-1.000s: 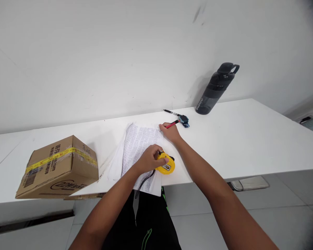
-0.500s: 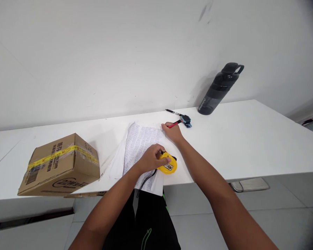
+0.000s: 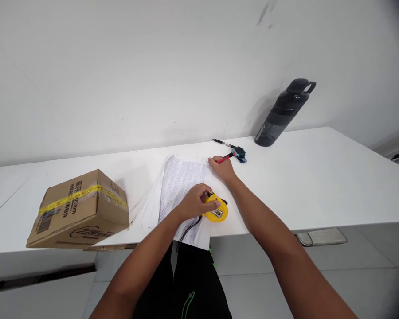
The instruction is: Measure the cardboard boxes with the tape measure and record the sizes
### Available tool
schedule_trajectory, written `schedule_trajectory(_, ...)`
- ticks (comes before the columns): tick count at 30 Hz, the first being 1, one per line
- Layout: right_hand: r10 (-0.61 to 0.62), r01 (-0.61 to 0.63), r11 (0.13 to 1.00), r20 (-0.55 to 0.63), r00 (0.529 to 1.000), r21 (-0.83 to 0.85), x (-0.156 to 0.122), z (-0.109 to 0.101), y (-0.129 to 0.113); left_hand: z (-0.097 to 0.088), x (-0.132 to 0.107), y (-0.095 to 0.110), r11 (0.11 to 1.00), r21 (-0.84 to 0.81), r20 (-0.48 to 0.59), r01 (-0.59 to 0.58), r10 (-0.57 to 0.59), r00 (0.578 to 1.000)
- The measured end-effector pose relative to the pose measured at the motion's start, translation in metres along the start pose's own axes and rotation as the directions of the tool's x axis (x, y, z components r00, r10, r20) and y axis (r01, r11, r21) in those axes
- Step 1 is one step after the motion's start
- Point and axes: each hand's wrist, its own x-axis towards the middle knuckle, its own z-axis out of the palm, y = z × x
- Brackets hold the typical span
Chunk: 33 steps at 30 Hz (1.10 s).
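Bare white room, one long worktop set against the wall.
Beyond the right hand (image 3: 223, 168) rises a plain matt white painted wall (image 3: 119, 66), faintly scuffed, with a few dark smudges (image 3: 264, 13) high up and to that hand's right. A long smooth white worktop (image 3: 319, 177) runs along the wall's foot, reaching well out to both sides of the hands; far to the left of the left hand (image 3: 194, 204) a thin seam (image 3: 6, 201) crosses it. Below the worktop's near edge, right of the hands, lies a pale grey tiled floor (image 3: 352, 266) with a flat grey plate (image 3: 322, 236) on it. The light is soft and even, and the shadows are weak.
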Motion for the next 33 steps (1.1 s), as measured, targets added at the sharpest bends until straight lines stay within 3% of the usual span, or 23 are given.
schedule_trajectory(5, 0.016, -0.017, 1.000, -0.055, 0.998, -0.012, -0.0002, -0.0001, 0.0009, 0.0007, -0.0002, -0.0021, 1.000, -0.020, -0.001, -0.005, 0.004, 1.000)
schedule_trajectory(11, 0.003, -0.003, 1.000, -0.011, 1.000, -0.021, -0.0009, -0.0017, -0.0005, 0.0017, -0.0002, -0.0026, 0.999, -0.043, 0.001, 0.014, -0.014, 1.000)
schedule_trajectory(33, 0.027, -0.028, 1.000, -0.080, 0.996, -0.014, -0.0017, -0.0031, -0.0023, -0.0004, -0.0020, 0.0058, 0.996, -0.077, -0.003, 0.037, -0.037, 0.999)
